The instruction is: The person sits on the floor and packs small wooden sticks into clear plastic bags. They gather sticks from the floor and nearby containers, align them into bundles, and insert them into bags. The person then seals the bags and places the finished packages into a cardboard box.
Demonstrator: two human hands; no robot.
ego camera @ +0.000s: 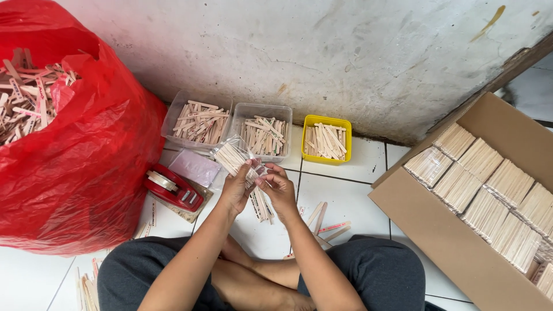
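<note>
stick packet (235, 154) clamped by left hand (237, 190) and right hand (279, 189), bare tiles beneath.

Bare forearms, no sleeves showing; left hand (236, 190) and right hand (280, 193) wear no gloves or rings. Dark grey trousers (380, 270) cover the legs.

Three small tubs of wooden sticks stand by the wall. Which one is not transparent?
The yellow tub, the rightmost of the three. The left tub and the middle tub are clear plastic, so their sticks show through the walls.
</note>
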